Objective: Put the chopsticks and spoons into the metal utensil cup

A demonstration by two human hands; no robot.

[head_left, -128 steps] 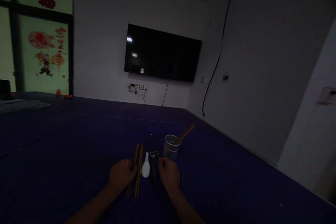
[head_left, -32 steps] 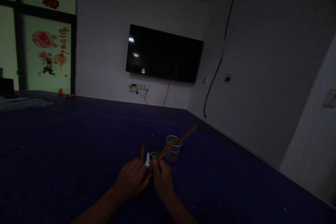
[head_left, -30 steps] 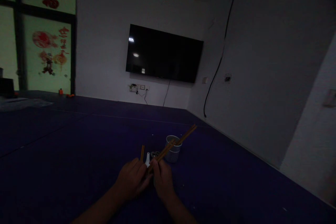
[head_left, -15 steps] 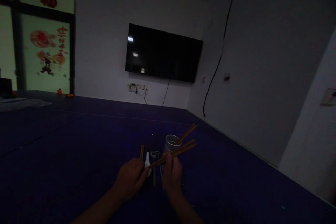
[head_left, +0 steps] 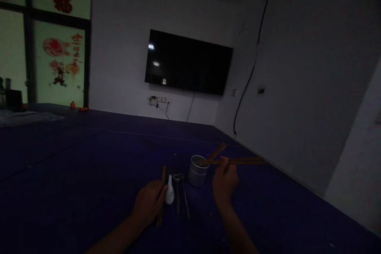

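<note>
My right hand [head_left: 225,180] is closed round wooden chopsticks [head_left: 250,161], held nearly level, with their left ends at the mouth of a grey metal cup [head_left: 197,174]. More wooden chopsticks [head_left: 219,149] lean out of that cup to the right. My left hand [head_left: 149,201], its fingers drawn together, rests over a pair of chopsticks [head_left: 160,217] lying on the dark blue surface; whether it grips them is hidden. Just right of its fingertips lies a white soup spoon [head_left: 170,195]. Two metal spoons [head_left: 178,196] lie side by side between that spoon and the cup.
The dark blue surface [head_left: 98,174] reaches to the walls. A black television [head_left: 189,63] hangs on the far wall above sockets and cables. Small orange things [head_left: 83,109] and clear plastic sheeting [head_left: 32,117] lie at the far left, near a door with red decorations [head_left: 61,57].
My right hand has moved right with its chopsticks, which have swung from slanting to nearly level. My left hand has come away from their ends. The spoons show more fully now.
</note>
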